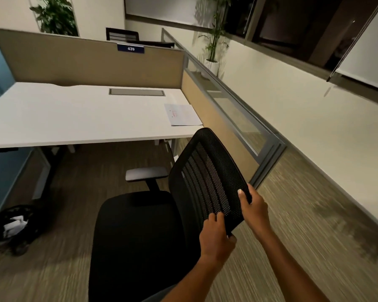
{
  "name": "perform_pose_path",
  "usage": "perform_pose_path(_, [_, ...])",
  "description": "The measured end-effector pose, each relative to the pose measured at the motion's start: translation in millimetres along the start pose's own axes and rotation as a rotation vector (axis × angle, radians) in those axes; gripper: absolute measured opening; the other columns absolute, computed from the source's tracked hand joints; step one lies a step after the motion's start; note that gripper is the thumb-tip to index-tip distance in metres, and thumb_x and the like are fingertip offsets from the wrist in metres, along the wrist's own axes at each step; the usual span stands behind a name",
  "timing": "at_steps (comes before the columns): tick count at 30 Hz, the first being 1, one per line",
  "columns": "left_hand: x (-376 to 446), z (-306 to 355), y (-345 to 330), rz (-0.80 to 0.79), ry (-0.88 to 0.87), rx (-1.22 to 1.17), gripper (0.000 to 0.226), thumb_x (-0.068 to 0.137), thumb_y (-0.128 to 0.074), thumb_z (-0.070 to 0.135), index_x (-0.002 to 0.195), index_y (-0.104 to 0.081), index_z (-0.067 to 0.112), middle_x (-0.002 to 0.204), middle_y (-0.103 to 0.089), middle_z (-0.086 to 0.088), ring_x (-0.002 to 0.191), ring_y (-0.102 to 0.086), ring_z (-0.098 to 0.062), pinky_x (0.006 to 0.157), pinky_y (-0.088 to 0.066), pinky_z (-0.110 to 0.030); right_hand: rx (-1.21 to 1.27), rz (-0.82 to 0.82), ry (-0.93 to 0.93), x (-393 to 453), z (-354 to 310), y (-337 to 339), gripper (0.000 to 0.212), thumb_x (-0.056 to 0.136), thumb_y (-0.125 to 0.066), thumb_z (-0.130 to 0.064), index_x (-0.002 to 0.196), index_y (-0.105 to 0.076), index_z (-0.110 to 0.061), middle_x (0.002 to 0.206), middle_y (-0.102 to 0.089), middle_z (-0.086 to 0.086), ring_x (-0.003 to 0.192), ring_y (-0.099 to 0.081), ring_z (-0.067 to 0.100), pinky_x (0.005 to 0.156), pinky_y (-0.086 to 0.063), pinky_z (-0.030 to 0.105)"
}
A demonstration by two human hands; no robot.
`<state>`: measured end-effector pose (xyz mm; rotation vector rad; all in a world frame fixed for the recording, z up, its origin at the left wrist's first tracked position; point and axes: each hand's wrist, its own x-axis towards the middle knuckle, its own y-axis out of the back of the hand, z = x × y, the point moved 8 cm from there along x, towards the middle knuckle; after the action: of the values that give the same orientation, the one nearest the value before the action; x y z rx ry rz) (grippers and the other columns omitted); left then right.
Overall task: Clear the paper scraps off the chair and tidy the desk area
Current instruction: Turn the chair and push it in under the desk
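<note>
A black office chair stands in front of the desk, its mesh backrest (pixel 207 171) turned toward me. My left hand (pixel 216 234) grips the backrest's near edge from below. My right hand (pixel 252 205) holds the same edge a little higher, thumb on the mesh. The black seat (pixel 135 236) shows no scraps on it. A few white paper sheets (pixel 181 114) lie flat near the right end of the white desk (pixel 63 118). A black waste bin (pixel 12 227) on the floor at the left holds white paper scraps.
A beige partition (pixel 85 62) with a blue "439" plate backs the desk, and a glass-topped divider (pixel 238 118) runs along its right side. The chair's grey armrest (pixel 146 173) points at the desk. Carpeted floor stretches to the right beside a cream wall.
</note>
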<state>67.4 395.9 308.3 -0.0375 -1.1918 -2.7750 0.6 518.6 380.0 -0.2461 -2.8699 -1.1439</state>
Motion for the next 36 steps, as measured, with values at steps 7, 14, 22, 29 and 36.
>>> perform_pose_path(7, [-16.9,-49.2,42.5,0.035,0.027,0.006,0.033,0.072,-0.060,0.034,0.100,-0.049,0.020,0.101,-0.050,0.003,0.090,-0.052,-0.018,0.068,-0.048,-0.032,0.009,0.021,-0.033,-31.8,-39.0,-40.4,0.057,0.101,-0.043,-0.038,0.148,-0.035,-0.007,0.148,-0.046,0.016,0.134,-0.045,0.032,0.106,-0.041,0.040])
perform_pose_path(14, [-43.1,-106.2,99.8,0.153,0.113,0.023,0.032,0.074,-0.067,0.035,0.099,-0.051,0.023,0.098,-0.050,0.007,0.087,-0.051,-0.012,0.072,-0.052,-0.030,0.036,0.024,-0.031,-79.4,-94.0,-87.8,0.057,0.102,-0.041,-0.035,0.150,-0.029,-0.006,0.146,-0.047,0.018,0.131,-0.049,0.032,0.101,-0.043,0.037])
perform_pose_path(22, [-92.1,-186.7,180.1,0.318,0.230,0.024,0.028,0.075,-0.070,0.037,0.086,-0.046,0.028,0.086,-0.045,0.012,0.072,-0.046,-0.007,0.055,-0.037,-0.018,0.127,-0.196,0.048,-152.0,-154.2,-147.5,0.067,0.101,-0.041,-0.041,0.154,-0.016,-0.010,0.155,-0.036,0.013,0.139,-0.039,0.027,0.110,-0.035,0.033])
perform_pose_path(29, [-156.3,-271.0,254.5,0.507,0.414,0.000,0.028,0.079,-0.066,0.008,0.087,-0.049,0.029,0.083,-0.053,0.010,0.075,-0.053,-0.005,0.062,-0.045,-0.026,0.250,-0.586,0.062,-241.5,-181.5,-211.8,0.083,0.093,-0.041,-0.061,0.153,0.007,-0.033,0.161,-0.016,-0.001,0.117,-0.055,0.007,0.079,-0.045,0.014])
perform_pose_path(36, [-196.3,-305.9,344.0,0.805,0.487,-0.027,0.023,0.086,-0.065,0.005,0.097,-0.055,0.022,0.089,-0.056,0.006,0.084,-0.058,-0.017,0.074,-0.044,-0.032,0.270,-0.451,0.193,-215.5,-192.8,-193.9,0.069,0.095,-0.042,-0.055,0.153,-0.011,-0.032,0.159,-0.019,0.002,0.136,-0.040,0.020,0.098,-0.047,0.033])
